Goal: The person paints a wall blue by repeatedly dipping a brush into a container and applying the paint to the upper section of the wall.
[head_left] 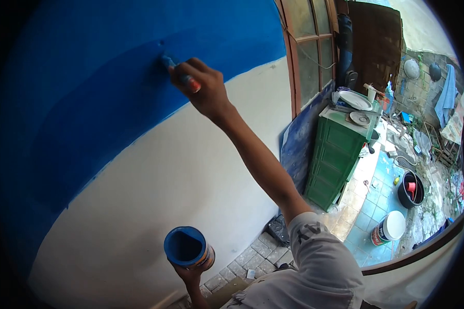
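Observation:
My right hand [200,85] is closed around a paintbrush [168,63], its reddish handle end showing below the fist. The bristles, coated in blue, meet the blue-painted upper part of the wall [113,87]. Low in the view, my left hand [188,275] grips a can of blue paint [186,246] from beneath and the side, with its mouth facing up. Blue coats the can's inside and rim. Between the two hands the lower wall is white, and an uneven edge divides it from the blue.
A brown-framed window [309,49] borders the wall on the right. Beyond it stands a green cabinet [337,154] with dishes on top. A white-lidded paint bucket [392,226] and a black tub [411,190] sit on the floor. A black plastic bag [278,229] lies by the wall's foot.

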